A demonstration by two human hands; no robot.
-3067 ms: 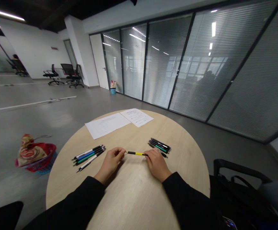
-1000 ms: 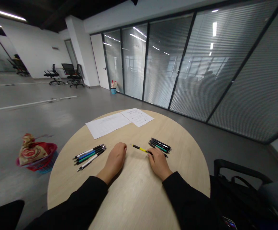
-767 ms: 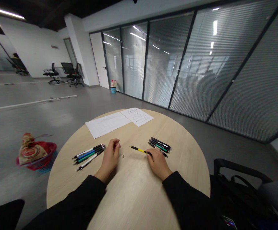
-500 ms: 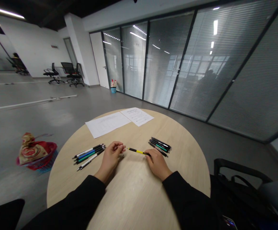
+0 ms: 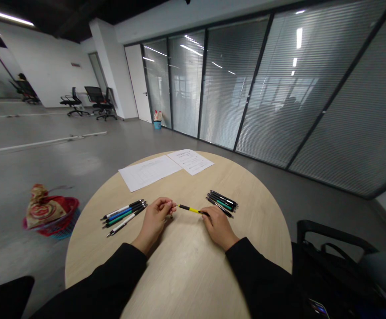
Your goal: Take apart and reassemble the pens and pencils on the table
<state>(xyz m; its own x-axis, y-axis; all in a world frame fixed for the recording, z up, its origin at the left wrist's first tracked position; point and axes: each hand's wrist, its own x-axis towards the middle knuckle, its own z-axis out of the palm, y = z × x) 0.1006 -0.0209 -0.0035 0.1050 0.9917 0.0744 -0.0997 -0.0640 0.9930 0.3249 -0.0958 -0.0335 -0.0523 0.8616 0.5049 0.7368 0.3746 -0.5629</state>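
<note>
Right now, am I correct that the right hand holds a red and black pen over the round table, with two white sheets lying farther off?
Not quite: the pen in the right hand is yellow and black, not red and black, as the head view shows. The round table beneath and the two white sheets farther off are as you say.

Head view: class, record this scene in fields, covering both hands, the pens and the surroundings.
Right hand: holds yellow-and-black pen
Left hand: fingers at the pen's tip end; contact unclear
Table, left: white, blue and green pens
Table, right: black pens, one with green
Table, far edge: two printed sheets
Beside table, left: red basket with tan bag
</note>
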